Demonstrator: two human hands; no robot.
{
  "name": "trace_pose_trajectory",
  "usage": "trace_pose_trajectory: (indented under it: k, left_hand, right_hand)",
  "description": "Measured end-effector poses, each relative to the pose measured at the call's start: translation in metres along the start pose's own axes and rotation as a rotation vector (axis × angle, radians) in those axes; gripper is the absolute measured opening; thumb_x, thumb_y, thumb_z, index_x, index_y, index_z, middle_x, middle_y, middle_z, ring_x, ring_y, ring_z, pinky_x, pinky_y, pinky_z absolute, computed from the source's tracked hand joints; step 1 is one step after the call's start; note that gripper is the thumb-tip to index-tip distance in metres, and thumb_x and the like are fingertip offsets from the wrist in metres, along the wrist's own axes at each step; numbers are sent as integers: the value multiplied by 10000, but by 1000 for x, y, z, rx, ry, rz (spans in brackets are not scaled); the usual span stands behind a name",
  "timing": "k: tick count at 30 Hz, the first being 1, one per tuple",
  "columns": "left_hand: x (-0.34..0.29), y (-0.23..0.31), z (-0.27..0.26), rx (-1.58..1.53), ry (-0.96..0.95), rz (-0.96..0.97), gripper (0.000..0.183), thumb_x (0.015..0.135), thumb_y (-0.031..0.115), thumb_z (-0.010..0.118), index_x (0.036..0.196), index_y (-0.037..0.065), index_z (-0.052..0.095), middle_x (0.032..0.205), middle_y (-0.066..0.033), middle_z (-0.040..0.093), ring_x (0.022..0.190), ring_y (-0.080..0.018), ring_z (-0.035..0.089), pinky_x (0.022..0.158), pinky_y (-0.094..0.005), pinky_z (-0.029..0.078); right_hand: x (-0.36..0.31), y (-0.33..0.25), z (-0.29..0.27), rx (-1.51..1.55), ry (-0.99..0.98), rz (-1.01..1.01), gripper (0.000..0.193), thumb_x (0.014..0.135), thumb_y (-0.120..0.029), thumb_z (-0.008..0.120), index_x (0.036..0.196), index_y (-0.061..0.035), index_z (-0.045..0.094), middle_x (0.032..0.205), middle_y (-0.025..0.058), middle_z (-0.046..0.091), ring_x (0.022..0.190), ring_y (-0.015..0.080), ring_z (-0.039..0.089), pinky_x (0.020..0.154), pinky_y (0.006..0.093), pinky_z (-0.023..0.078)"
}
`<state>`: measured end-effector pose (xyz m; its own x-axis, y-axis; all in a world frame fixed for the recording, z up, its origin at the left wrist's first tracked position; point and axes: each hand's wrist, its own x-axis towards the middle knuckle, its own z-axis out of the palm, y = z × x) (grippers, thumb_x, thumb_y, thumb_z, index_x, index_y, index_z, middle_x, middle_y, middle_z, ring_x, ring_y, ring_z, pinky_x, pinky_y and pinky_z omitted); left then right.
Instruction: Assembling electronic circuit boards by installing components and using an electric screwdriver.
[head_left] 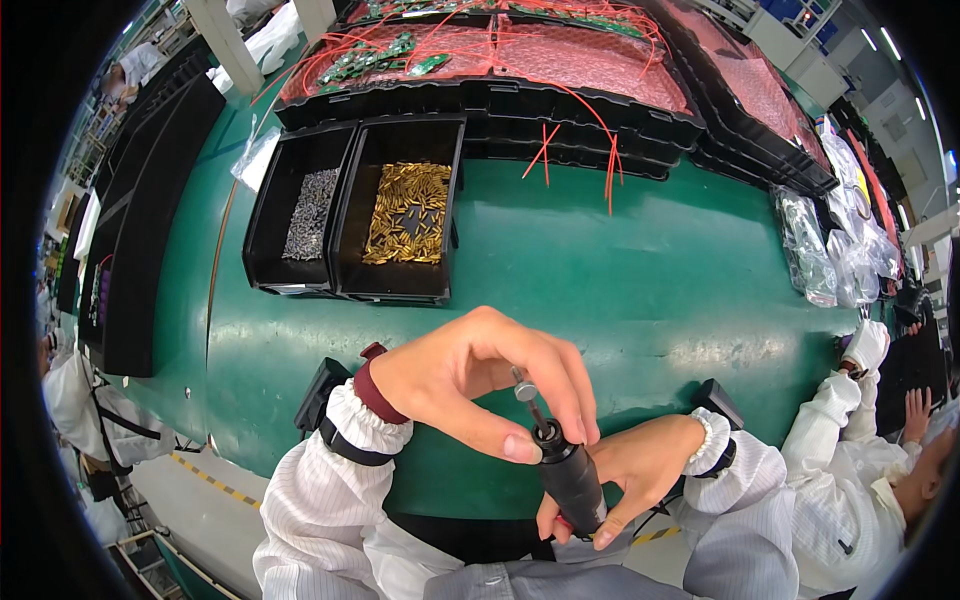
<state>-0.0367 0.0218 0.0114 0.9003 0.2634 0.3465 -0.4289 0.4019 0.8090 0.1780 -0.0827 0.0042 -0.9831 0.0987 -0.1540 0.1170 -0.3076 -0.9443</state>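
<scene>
A black electric screwdriver (575, 482) is tilted in front of me, its bit (527, 393) pointing up and away. A small grey metal piece sits near the end of the bit. My left hand (455, 372) curls around the nose of the tool, thumb and fingertips against its collar. Lower down, the fingers and thumb of my right hand (645, 462) close around the tool's body. Part of the right hand's grip is hidden behind the body.
Beyond my hands on the green table (600, 260) stand a black bin of brass-coloured pins (405, 210) and a bin of silver parts (312, 212). Black crates (560, 105) with pink bubble wrap, boards and red wires are behind. Plastic bags (805, 245) and a co-worker (840, 440) are at right.
</scene>
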Motion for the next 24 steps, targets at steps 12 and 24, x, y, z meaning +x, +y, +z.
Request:
trace_pose_trajectory:
  k: [12,24]
  left_hand:
    - [0,3,1,-2,233,-62,250,697,91,827,929,20,764,934,-159,716,912,-293,644,839,-401,505]
    - [-2,5,-1,10,332,-145,248,723,112,812,935,4,741,963,-186,718,940,-285,647,861,-412,513]
  right_hand:
    - [1,0,-2,-17,61,-7,479,909,-277,754,1294,-39,597,1148,52,681,1051,164,632,942,324,500]
    - [1,0,-2,-27,139,13,460,901,-269,762,1270,-38,614,1135,42,684,1048,161,640,943,323,501]
